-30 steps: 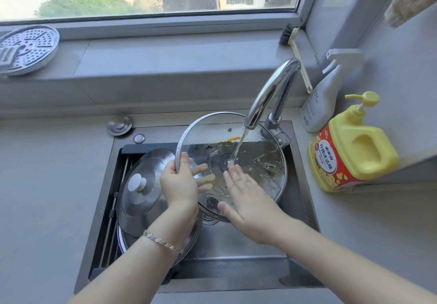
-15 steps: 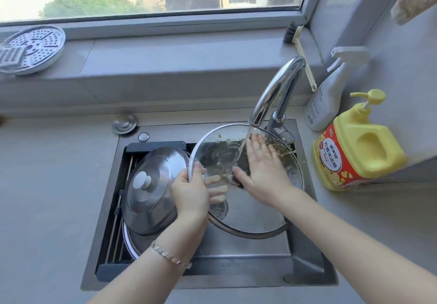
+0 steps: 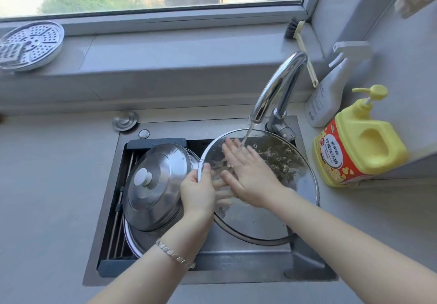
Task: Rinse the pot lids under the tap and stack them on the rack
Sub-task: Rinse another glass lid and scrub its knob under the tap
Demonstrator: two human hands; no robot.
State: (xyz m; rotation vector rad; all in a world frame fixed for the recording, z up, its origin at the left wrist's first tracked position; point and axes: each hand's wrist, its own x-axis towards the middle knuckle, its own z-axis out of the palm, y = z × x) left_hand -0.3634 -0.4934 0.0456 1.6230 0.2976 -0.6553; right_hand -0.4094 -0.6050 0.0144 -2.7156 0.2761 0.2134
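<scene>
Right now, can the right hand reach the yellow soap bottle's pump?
Probably yes. The right hand lies flat on the glass lid, holding nothing, and the yellow soap bottle stands on counter right of the sink, nothing between them.

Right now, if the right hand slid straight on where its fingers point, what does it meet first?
The right hand lies flat on the round metal-rimmed glass pot lid, fingers pointing away and leftward. Probably that lid's far rim first, then the steel sink's rear ledge; depth unclear.

There were two hands, left hand (image 3: 197, 192) and right hand (image 3: 250, 176); two lids plainly seen, glass lid (image 3: 260, 218) and steel lid (image 3: 158, 185); two bottles, spray bottle (image 3: 328, 91) and pump bottle (image 3: 361, 143); one tap (image 3: 281, 83); one brush (image 3: 292, 28).
</scene>
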